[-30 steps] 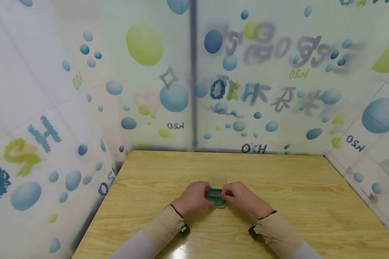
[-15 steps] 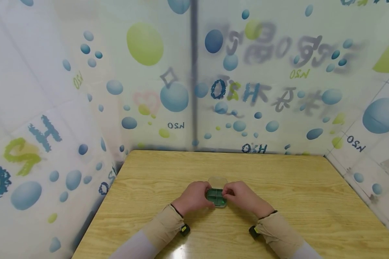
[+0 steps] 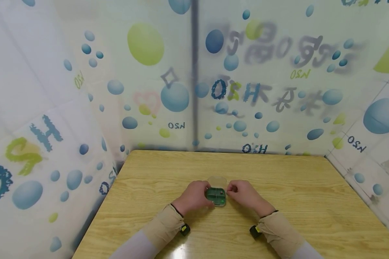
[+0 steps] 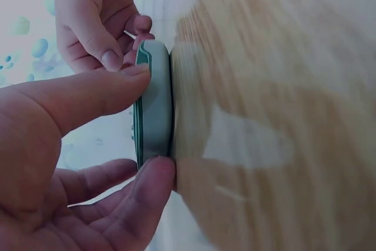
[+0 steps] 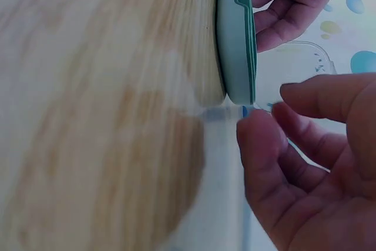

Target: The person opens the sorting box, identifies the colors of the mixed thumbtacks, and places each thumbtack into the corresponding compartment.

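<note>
A small green pill box with several compartments lies on the table, its clear lid folded back on the far side. My left hand grips the box by its left side; in the left wrist view, thumb and fingers press the edge of its pale green case. In the near right compartment sits a tiny bright green piece, and a tiny dark reddish one is in the far right compartment. Just right of the box is my right hand, fingers loosely curled. The right wrist view shows nothing between its fingertips.
The wooden table extends around the box on every side. Behind it stands a wall covering printed with blue and green bubbles, which continues along the left and right sides.
My right hand has drawn back to the right, off the box. The tiny green piece came into sight half a second ago, the dark one only now. My left hand keeps its grip.
</note>
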Motion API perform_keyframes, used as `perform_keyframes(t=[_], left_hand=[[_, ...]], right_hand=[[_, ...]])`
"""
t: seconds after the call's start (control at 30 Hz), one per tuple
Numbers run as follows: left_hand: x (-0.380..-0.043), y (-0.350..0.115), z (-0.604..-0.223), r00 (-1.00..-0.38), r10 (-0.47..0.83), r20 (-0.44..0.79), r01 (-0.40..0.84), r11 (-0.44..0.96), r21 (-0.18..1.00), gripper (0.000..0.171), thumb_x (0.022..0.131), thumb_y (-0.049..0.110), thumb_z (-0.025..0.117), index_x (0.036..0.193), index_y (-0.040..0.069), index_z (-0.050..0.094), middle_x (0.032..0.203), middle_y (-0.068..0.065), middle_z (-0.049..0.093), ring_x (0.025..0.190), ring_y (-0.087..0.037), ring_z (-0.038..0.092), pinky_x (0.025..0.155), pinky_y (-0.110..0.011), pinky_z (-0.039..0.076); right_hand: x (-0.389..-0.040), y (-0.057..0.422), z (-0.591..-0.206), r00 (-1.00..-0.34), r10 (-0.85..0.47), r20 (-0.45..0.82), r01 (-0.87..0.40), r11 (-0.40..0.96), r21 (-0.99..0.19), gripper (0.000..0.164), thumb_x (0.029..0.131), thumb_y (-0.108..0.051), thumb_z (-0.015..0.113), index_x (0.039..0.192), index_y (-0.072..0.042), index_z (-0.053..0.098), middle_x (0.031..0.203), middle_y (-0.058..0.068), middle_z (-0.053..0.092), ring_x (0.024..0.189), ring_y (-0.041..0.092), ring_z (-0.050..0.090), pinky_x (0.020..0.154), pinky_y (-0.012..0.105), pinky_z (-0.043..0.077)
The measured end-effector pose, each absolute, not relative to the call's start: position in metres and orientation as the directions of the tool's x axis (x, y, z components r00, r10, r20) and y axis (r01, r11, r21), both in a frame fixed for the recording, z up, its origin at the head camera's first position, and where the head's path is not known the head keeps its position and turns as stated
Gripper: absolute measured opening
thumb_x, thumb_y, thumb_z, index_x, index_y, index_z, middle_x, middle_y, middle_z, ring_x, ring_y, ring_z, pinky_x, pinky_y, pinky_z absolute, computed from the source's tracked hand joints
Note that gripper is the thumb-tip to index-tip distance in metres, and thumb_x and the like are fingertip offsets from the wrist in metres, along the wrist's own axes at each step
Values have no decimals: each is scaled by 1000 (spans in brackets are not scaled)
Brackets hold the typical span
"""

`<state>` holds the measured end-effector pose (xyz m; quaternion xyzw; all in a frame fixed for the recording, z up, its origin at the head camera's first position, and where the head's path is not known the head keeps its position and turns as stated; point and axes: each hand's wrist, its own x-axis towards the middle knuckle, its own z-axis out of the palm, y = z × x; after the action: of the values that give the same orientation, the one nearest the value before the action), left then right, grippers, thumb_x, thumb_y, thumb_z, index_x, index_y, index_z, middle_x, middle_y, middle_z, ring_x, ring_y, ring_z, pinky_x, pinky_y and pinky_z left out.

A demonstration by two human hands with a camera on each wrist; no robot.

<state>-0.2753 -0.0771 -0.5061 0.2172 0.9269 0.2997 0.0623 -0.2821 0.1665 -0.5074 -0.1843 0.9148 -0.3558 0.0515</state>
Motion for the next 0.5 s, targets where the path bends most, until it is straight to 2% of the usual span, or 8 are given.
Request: perform_keyframes(t=[0.17, 0.3, 0.37, 0.5], left_hand=[[-276, -79, -505, -897, 443, 7, 353, 705, 615, 52, 73, 25, 98, 114, 7, 73, 100, -3, 73, 84, -12, 61, 79, -30, 54], [-277, -83, -504, -905, 424, -22, 302, 680, 669, 51, 72, 24, 99, 110, 8, 69, 97, -1, 70, 84, -12, 60, 78, -31, 53], [-278, -84, -503, -913, 405, -54, 250, 657, 711, 57, 72, 23, 99, 116, 8, 65, 99, -2, 71, 85, -14, 62, 78, -33, 54], [-280, -85, -502, -917, 386, -102, 179, 625, 760, 81, 76, 24, 97, 143, 6, 55, 107, -7, 73, 93, -19, 68, 81, -39, 58]], right_hand=[[-283, 167, -511, -947, -320, -11, -198, 613, -765, 5, 99, -9, 71, 99, -10, 66, 75, 2, 64, 62, 12, 60, 58, 27, 50], [-284, 167, -513, -948, -305, -87, -71, 473, -878, 22, 100, -3, 65, 122, -5, 62, 90, 11, 67, 67, 18, 67, 61, 34, 60], [-285, 167, -514, -938, -318, -134, -4, 399, -917, 29, 104, -4, 60, 133, -3, 58, 102, 16, 65, 75, 21, 71, 65, 38, 64], [-287, 169, -513, -911, -360, -202, 99, 285, -953, 38, 111, -13, 52, 147, -2, 50, 121, 23, 58, 96, 26, 72, 74, 42, 67]])
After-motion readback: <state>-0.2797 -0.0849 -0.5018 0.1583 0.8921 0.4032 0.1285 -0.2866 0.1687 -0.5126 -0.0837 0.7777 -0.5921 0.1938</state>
